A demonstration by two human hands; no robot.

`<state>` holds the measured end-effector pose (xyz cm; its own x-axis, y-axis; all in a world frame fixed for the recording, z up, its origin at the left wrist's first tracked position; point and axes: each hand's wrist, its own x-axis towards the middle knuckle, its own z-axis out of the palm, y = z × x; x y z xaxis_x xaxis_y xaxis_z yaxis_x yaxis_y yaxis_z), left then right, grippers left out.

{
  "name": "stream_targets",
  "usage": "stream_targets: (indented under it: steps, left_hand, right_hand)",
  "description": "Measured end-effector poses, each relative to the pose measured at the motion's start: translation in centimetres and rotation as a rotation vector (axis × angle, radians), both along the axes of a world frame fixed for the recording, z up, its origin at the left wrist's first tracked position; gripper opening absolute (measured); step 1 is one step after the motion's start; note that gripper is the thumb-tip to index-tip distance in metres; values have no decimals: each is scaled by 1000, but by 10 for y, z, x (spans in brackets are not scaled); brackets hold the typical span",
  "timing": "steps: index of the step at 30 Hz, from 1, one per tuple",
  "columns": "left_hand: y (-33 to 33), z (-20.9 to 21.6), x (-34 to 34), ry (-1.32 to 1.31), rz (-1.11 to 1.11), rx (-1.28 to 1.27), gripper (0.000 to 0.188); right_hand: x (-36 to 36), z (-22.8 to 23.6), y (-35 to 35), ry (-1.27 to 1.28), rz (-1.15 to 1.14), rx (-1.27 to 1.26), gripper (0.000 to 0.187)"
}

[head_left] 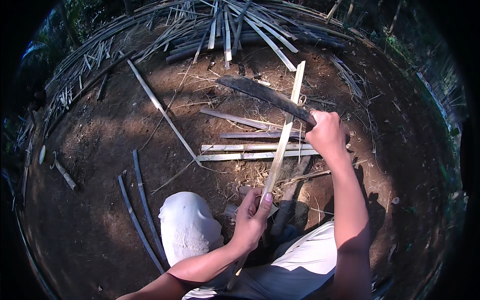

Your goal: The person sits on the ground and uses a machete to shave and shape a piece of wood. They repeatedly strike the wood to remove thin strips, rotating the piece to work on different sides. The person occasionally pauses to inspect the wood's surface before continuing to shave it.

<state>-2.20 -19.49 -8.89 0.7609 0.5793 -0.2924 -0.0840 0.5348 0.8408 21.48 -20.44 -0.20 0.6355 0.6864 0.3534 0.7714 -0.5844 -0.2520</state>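
A long pale bamboo strip (280, 150) slants up and away from my lap. My left hand (252, 217) is closed around its lower part, thumb along the strip. In my right hand (327, 132) is the handle end of a machete, my fingers wrapped around it. The machete's dark, broad blade (265, 95) points to the far left and crosses the strip near its upper end; whether the edge touches it I cannot tell. Beyond my left hand, several split bamboo strips (250, 156) lie side by side on the ground, with curled shavings around them.
A large heap of bamboo poles and strips (235, 35) lies at the far side. One long pole (157, 102) rests left of centre. Two dark strips (142, 215) lie beside my white-clothed knee (190, 225). A short bamboo piece (65, 175) is farther left on the brown soil.
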Motion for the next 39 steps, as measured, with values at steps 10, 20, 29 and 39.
stream_targets:
  steps: [10,20,29,39]
  left_hand:
    - [-25,1,-2,-87,-174,-26,27]
    - [9,4,5,-65,-218,-172,28]
    - [31,5,6,-76,-123,-136,20]
    - [15,4,2,-40,21,80,20]
  right_hand:
    - [77,20,-10,-87,-250,241,19]
    - [53,-14,-31,244,-73,490,28]
    - [-42,-25,-33,-15,354,-137,8]
    - [-54,-40,-37,-96,418,-100,2]
